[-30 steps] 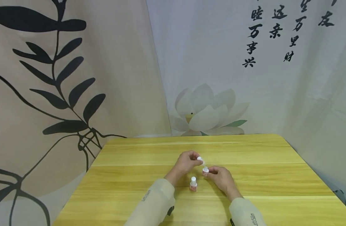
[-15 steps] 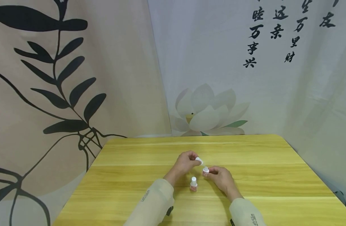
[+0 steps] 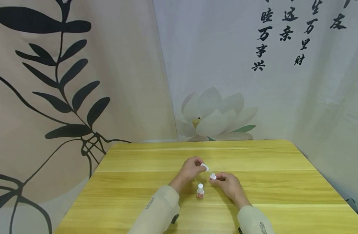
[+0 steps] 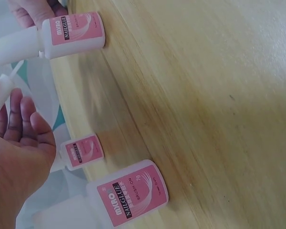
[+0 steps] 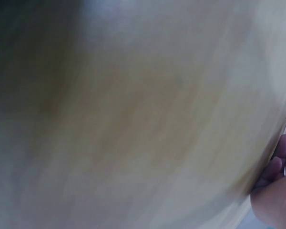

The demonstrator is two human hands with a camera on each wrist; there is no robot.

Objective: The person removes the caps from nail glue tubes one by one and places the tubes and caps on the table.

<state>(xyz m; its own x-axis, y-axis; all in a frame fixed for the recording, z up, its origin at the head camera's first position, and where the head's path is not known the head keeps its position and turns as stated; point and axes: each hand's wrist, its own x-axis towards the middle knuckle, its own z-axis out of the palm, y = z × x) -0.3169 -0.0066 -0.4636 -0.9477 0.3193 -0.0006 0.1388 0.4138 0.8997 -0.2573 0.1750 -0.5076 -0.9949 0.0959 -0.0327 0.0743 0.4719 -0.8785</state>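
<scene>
My left hand (image 3: pixel 191 168) pinches a white brush cap (image 3: pixel 204 167), also near the left edge of the left wrist view; its thin brush (image 4: pixel 17 69) points toward the uncapped nail glue bottle (image 3: pixel 213 176). That small bottle is held by my right hand (image 3: pixel 229 186); whether the brush touches its neck is too small to tell. Between my forearms stands a capped nail glue bottle (image 3: pixel 200 191), pink-labelled in the left wrist view. Two more bottles, a farther one (image 4: pixel 84 151) and a nearer one (image 4: pixel 133 193), appear only there. At the right wrist view's edge show my right fingers (image 5: pixel 275 167).
A wood-grain table (image 3: pixel 132 182) lies under both hands. Behind it hangs a printed curtain (image 3: pixel 132 81) with a leaf pattern, a lotus and dark characters. Most of the right wrist view is blurred tabletop.
The cap in my left hand has shifted slightly left and tilted, its brush now slanting toward the bottle. My right hand and the standing bottle have stayed almost still.
</scene>
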